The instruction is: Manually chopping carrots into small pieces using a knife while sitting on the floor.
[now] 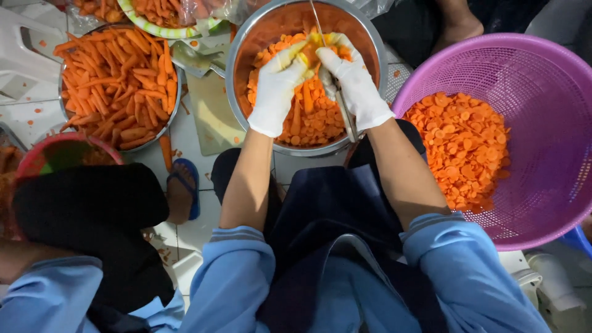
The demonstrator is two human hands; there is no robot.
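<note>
Gloved left hand (277, 86) and right hand (356, 83) slicing carrot (306, 52) over steel bowl (243, 37)

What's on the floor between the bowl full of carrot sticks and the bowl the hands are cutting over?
In the head view, a pale cutting board lies between the carrot-stick bowl and the steel bowl.

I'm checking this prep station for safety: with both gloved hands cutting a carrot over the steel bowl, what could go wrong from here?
1. The thin knife blade passes between the white-gloved left hand and white-gloved right hand, close to the fingers; a slip could cut through a glove.
2. The round steel bowl of carrot pieces sits against the person's knees on the floor; a leg shift might tip it.
3. Carrot scraps on the white floor tiles could be slippery.
</note>
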